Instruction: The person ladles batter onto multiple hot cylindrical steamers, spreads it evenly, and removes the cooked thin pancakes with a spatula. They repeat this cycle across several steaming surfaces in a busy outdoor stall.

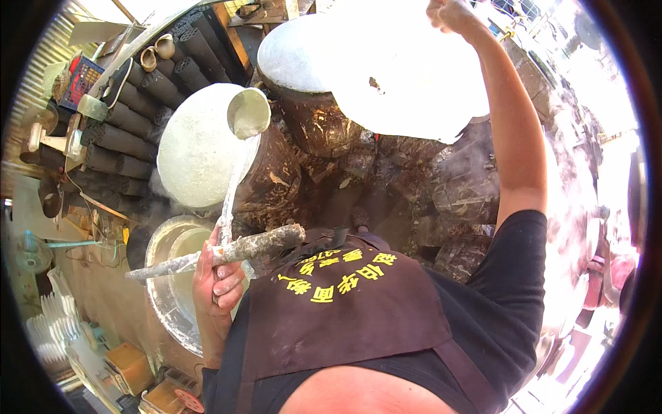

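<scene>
My left hand (221,287) grips the long handle of a metal ladle (249,111) together with a crusted rod (258,244) that crosses it. The ladle's bowl is above the edge of a round pale lid or pan (199,150) on a dark, stained drum. Just beyond the left hand is a wide basin (155,290) with pale contents. My right hand (452,18) is raised at the top edge with bent fingers, over a glaring white round surface (414,67); glare and the picture's edge hide whether it holds anything. A paler round surface (295,54) adjoins that one.
Stacked honeycomb coal briquettes (129,124) stand at left, with clogs (156,52) on top. Dirty drums (326,124) surround the dark floor. Steam rises at right (563,145). White spoons (54,310) and wooden boxes (129,367) lie lower left, a fan (33,251) behind.
</scene>
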Motion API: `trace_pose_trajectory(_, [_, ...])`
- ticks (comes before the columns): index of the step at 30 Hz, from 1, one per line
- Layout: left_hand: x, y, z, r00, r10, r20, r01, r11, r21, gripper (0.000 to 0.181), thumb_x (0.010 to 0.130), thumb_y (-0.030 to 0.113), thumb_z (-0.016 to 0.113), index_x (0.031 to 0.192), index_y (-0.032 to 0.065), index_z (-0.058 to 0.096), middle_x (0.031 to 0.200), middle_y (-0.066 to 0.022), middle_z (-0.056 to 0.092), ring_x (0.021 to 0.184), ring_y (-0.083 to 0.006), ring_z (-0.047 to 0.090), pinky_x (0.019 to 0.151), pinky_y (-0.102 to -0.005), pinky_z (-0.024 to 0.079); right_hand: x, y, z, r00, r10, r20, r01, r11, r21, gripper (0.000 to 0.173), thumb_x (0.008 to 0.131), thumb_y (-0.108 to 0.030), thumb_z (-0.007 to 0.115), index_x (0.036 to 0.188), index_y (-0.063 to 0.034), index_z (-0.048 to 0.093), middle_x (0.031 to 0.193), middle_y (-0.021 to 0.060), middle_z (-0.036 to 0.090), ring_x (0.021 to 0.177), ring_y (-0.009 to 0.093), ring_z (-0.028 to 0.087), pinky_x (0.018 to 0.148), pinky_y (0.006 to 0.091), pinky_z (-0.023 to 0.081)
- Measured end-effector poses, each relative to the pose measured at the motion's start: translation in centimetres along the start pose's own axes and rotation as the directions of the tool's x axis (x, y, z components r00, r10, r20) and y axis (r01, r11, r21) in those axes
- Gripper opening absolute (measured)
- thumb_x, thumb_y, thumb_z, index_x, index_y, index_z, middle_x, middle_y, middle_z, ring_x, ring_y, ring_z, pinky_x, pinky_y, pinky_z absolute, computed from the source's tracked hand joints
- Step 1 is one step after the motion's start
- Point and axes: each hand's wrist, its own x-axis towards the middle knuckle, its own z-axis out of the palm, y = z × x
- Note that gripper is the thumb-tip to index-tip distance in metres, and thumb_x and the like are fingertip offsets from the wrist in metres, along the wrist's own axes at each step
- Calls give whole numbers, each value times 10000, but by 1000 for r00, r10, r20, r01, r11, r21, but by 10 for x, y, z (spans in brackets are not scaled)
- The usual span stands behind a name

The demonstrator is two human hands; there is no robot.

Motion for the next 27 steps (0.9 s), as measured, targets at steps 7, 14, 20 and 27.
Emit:
trace_pose_trajectory(7, [4,-18,30,989,132,-69,-137,988,-73,497,1000,340,452,1455,241,280,668,-13,407,398,-45,328,268,-166,305,110,-94,-20,907,-421,4,358,766,-534,247,842,-141,500,765,12,677,666,168,662,573,284,653,540,399,529])
trace_pose_trajectory(14, [18,-31,61,967,207,-146,-224,968,-113,467,1007,338,431,1447,250,304,672,-24,422,398,-44,332,266,-169,297,100,-122,136,781,-619,-84,510,709,-486,122,870,-75,492,859,-54,612,785,127,620,683,247,596,573,356,475])
trace_pose_trajectory(20, [26,-38,80,957,233,-173,-265,944,-195,449,1012,347,411,1444,279,309,687,-43,438,405,-67,358,275,-189,316,18,-35,309,967,-240,91,218,955,203,257,913,-54,444,1162,-28,504,1061,246,536,957,356,553,760,409,505])
trace_pose_trajectory(27, [28,-41,90,952,250,-177,-282,942,-182,448,1014,361,401,1435,227,327,692,-40,421,413,-60,374,274,-192,336,-32,-36,295,885,-398,240,435,892,-125,189,837,-22,489,1018,-7,539,1062,214,541,1079,358,531,899,465,476])
